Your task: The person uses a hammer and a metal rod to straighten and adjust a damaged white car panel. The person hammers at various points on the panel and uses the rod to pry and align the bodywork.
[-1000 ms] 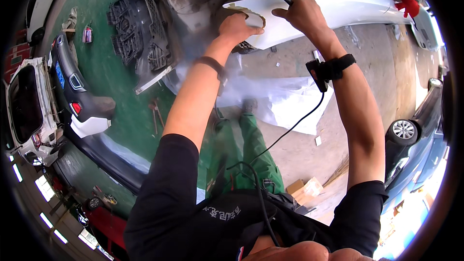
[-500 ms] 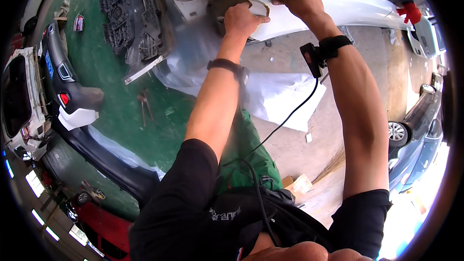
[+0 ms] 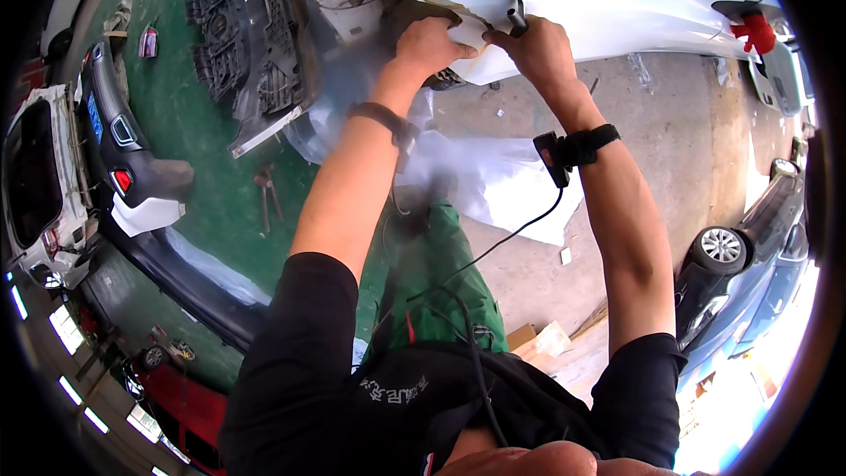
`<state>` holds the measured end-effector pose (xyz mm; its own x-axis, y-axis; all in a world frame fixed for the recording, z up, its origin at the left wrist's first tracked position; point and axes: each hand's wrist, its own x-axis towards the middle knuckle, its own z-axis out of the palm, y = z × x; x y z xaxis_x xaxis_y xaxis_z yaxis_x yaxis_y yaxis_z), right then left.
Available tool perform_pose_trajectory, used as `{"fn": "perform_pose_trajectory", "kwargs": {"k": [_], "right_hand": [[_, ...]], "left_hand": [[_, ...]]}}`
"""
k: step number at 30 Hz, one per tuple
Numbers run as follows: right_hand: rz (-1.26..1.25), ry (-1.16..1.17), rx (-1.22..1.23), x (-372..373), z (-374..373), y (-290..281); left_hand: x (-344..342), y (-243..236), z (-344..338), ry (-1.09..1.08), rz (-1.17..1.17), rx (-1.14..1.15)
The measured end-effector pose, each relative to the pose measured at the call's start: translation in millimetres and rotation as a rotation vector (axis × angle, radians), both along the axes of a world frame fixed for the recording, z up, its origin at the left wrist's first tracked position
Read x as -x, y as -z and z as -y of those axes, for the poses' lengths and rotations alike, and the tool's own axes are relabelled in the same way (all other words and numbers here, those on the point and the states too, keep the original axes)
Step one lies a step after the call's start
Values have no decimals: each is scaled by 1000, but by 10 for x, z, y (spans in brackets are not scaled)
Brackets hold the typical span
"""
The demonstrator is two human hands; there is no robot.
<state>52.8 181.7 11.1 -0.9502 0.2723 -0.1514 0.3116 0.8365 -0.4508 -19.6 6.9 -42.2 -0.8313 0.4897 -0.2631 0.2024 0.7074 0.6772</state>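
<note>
A white car fender stretches across the top of the view. At its left end is a curved cut-out with a rough, yellowish-brown edge. My left hand is closed on the fender's edge at this cut-out, with its thumb pointing right and its fingertips partly hidden. Just to its right, my right hand is wrapped round a dark cylindrical tool, whose short end sticks up above the fist. That fist is close against the fender, beside the cut-out; the rest of the tool is hidden.
Translucent plastic sheeting lies on the floor below the fender. A black plastic car-front frame is to the left, near pliers-like tools on the green floor. A dark bumper lies farther left. A dark car stands at right.
My right hand has moved down and left along the fender toward the cut-out, bringing the tool with it. My left hand has shifted slightly down on the edge. The view has shifted a little.
</note>
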Motion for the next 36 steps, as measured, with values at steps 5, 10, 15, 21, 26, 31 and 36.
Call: {"fn": "perform_pose_trajectory", "kwargs": {"k": [5, 10, 15, 21, 26, 31, 36], "right_hand": [[-65, 107, 51, -39, 174, 93], [-29, 108, -27, -35, 138, 78], [-58, 100, -39, -5, 151, 150], [-34, 130, 40, -50, 150, 119], [-62, 143, 50, -109, 98, 152], [-129, 94, 3, -88, 105, 287], [-114, 104, -69, -91, 127, 293]], "left_hand": [[43, 242, 188, 77, -87, 3], [117, 218, 74, 119, -50, -7], [290, 596, 336, 35, 172, -157], [401, 709, 449, -185, 501, -482], [326, 753, 198, -154, 60, -196], [328, 995, 285, -133, 63, -190], [257, 1097, 258, -163, -173, -225]]}}
